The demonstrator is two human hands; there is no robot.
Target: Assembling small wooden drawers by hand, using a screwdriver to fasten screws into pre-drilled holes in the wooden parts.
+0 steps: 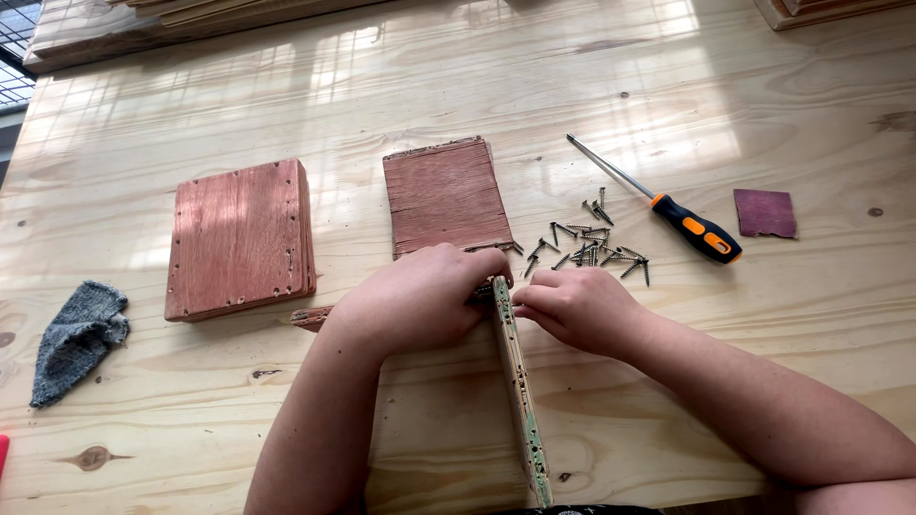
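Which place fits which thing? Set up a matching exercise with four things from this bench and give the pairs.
Things:
1. screwdriver
2. grey cloth
3. loose screws
4. thin wooden panel on edge

Places:
A. far left of the bench
B. between the two hands
C. in a pile just left of the orange-and-black handle
D. right of the screw pile, shaft pointing up-left

Pairs: 1-D, 2-A, 3-C, 4-B

Bare table (668, 401) right of upright board (516, 381); screws (592, 243) crowd beyond
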